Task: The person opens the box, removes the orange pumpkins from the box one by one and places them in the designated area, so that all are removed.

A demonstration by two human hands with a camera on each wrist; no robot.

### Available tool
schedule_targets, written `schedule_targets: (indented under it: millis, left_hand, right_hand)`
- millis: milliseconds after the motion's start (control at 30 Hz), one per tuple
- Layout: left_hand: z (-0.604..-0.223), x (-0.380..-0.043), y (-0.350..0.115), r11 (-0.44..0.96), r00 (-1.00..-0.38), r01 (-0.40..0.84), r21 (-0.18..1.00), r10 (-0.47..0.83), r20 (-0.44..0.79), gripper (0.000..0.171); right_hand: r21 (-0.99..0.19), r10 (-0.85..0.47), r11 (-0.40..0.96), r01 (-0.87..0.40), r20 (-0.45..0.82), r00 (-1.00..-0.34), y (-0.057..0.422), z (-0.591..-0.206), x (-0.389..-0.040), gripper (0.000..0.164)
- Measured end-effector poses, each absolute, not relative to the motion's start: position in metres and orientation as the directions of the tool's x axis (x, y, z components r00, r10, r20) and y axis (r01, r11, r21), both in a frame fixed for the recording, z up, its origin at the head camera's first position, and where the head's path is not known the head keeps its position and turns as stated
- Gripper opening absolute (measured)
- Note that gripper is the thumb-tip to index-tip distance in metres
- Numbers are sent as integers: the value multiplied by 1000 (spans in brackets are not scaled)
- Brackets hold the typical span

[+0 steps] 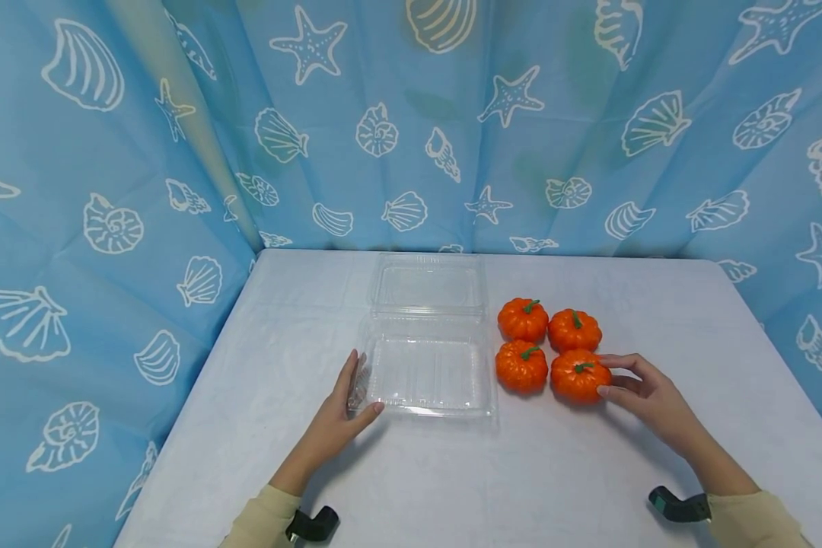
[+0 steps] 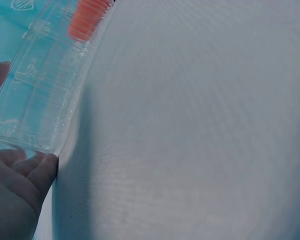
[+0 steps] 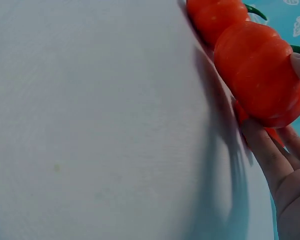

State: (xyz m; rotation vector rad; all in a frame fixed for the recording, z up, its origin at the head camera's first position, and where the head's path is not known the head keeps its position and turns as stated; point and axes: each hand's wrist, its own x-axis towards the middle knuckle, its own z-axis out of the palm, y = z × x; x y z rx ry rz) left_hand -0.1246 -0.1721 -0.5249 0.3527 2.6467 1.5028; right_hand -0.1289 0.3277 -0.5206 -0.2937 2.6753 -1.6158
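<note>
A clear plastic clamshell container (image 1: 425, 411) lies opened out on the table, its lid (image 1: 428, 312) folded back toward the curtain. My left hand (image 1: 332, 426) holds the tray's near left corner, thumb at the front edge and fingers along the left side. Several small orange pumpkins (image 1: 523, 320) with green stems sit grouped just right of the container. With thumb and fingers, my right hand (image 1: 647, 399) grips the near right pumpkin (image 1: 580, 377) from its right side. In the right wrist view, the gripped pumpkin (image 3: 260, 75) partly hides the others.
A white cloth covers the table (image 1: 452, 487). Blue curtains (image 1: 418, 183) printed with shells and starfish hang behind it and at the sides. A dark wrist device (image 1: 678, 506) is strapped to the right arm, another (image 1: 313, 525) to the left.
</note>
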Motion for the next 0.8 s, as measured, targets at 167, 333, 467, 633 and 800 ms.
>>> schedule_targets:
  millis: [167,333,467,633,800]
  left_hand:
    - [-526,-124,-172,495,-970,167,853,238,52,99]
    - [-527,-124,-172,502,-970,164,849,239,47,100]
    - [-527,-124,-172,485,-968,173,857,245,57,100]
    - [-525,-124,-171,486,-969,166,858,242,50,99]
    - [-522,-122,-171,486,-971,158,859,233,47,98]
  right_hand:
    - [-884,-154,447,-137,74,-985,328,-527,-131,40]
    - [-873,-136,473,-117,59,-989,329,-529,-130,42]
    - [-869,-131,482,-107,49,-990,329,-529,-128,44]
    - [-884,-142,456,-103,42,-989,329,-527,-128,43]
    - [-855,-128,499,-142,90,-988,330,-525,-128,40]
